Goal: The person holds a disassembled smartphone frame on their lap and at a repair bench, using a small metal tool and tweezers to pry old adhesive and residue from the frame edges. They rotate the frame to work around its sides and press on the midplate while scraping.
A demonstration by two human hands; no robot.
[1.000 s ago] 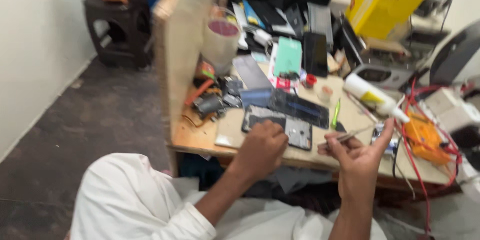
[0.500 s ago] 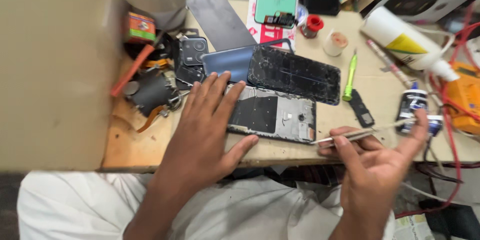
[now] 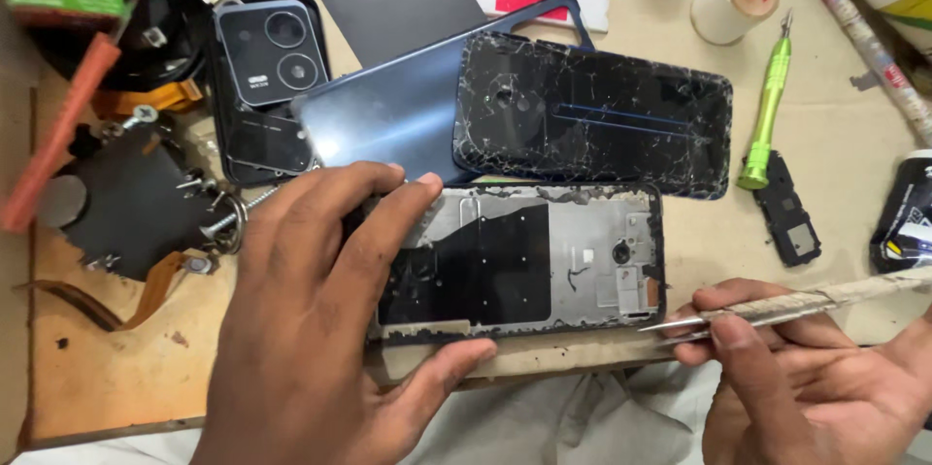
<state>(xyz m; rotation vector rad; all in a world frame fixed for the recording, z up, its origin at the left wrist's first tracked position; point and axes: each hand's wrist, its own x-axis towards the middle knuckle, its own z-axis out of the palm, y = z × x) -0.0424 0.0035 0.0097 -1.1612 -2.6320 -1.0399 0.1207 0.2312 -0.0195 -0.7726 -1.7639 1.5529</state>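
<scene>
An opened phone frame (image 3: pixel 544 261) lies near the table's front edge, silver metal with black patches. My left hand (image 3: pixel 320 319) presses flat on its left end, thumb under the lower edge. My right hand (image 3: pixel 806 378) pinches worn metal tweezers (image 3: pixel 777 310), whose tip touches the frame's lower right corner. Just behind the frame lies a cracked black screen panel (image 3: pixel 592 116), partly over a dark blue back cover (image 3: pixel 388 116).
A green screwdriver (image 3: pixel 767 106) and a small black part (image 3: pixel 788 222) lie to the right. A camera bezel (image 3: pixel 267 48), screws, a black magnet pad (image 3: pixel 116 198) and an orange tool (image 3: pixel 58 135) crowd the left. A white bottle cap (image 3: pixel 736 1) stands behind.
The view has closed in on the table. My left hand stays on the phone frame. The tweezers' tip has moved left to the frame's lower right corner.
</scene>
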